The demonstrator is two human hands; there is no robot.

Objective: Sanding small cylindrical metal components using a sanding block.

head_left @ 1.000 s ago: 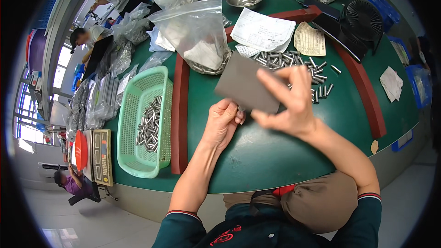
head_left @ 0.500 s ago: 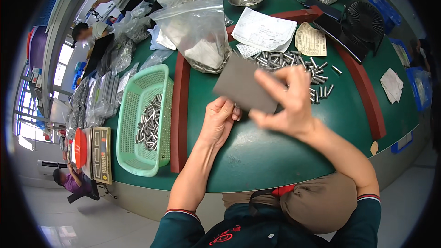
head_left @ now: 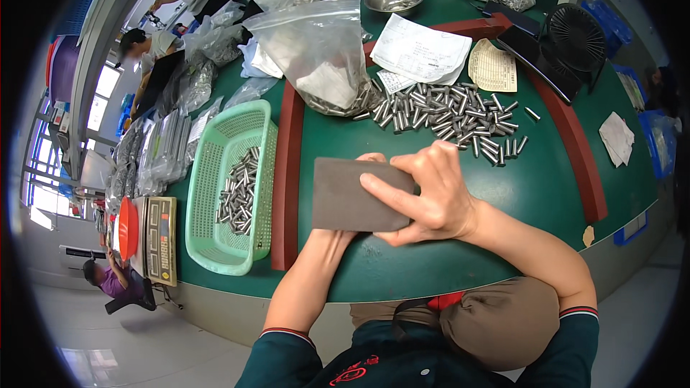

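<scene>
A flat, dark grey-brown rectangular sheet with a matte face, like sandpaper (head_left: pixel 343 196), is in front of me over the green tabletop. My right hand (head_left: pixel 435 194) grips its right side, the index finger stretched across the face and the thumb near the lower edge. Behind the sheet is my left hand (head_left: pixel 372 157), mostly covered; only bent knuckles above the top edge and the wrist below show. What it holds is hidden. Beyond both hands lies a heap of short silvery metal pins (head_left: pixel 460 111), each with a slightly wider end.
To the left, a green plastic basket (head_left: pixel 264 244) holds more pins, beside a dark red rail (head_left: pixel 287 172). A clear bag of pins (head_left: pixel 323 57), papers (head_left: pixel 420 47) and a metal bowl (head_left: pixel 394 0) lie farther back. A black fan (head_left: pixel 573 36) stands far right; scales (head_left: pixel 159 237) far left.
The sheet has come down and left, turning from tilted to nearly level, and covers my left hand. My right hand has closed on it. Half a second ago the left fingers pinched something small and shiny.
</scene>
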